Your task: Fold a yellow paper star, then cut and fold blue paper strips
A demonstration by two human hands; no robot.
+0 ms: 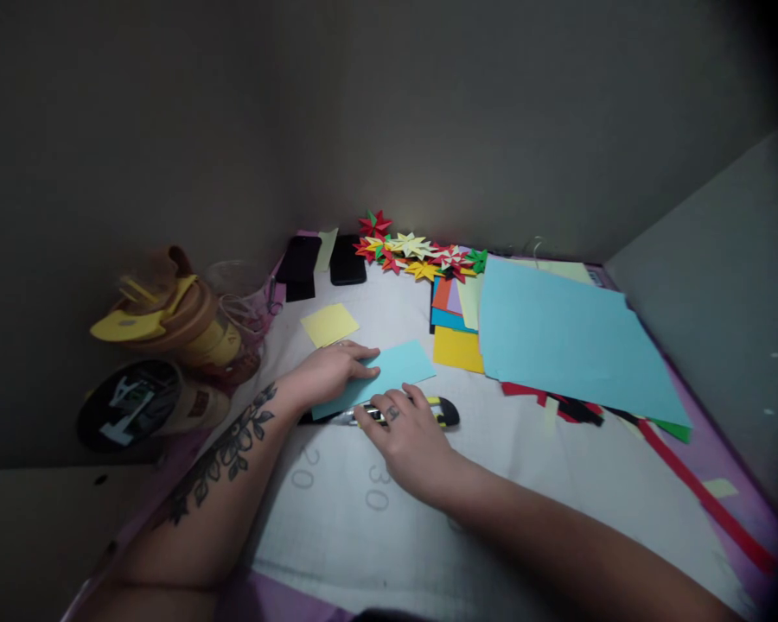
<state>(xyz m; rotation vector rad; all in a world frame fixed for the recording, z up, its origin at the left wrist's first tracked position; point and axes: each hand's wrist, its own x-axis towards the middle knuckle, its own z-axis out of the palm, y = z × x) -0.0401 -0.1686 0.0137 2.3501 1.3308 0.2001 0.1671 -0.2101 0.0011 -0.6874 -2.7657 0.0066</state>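
Observation:
A light blue paper strip (398, 367) lies on the white work surface. My left hand (328, 371) rests on its left part with the fingers stretched out, pressing it flat. Along the strip's near edge is a yellow and black utility knife (449, 412). My right hand (408, 436) is closed over the knife, with the thumb and fingers at its blade end; the palm hides part of the handle. A small yellow paper square (330, 325) sits just beyond my left hand.
Large light blue sheets (557, 328) and smaller coloured papers (459, 349) lie at right, with red and black scraps (557, 403) nearby. Folded paper stars (415, 248) and a black phone (348, 261) are at the back. Two cups, one yellow-lidded (188, 324), stand left.

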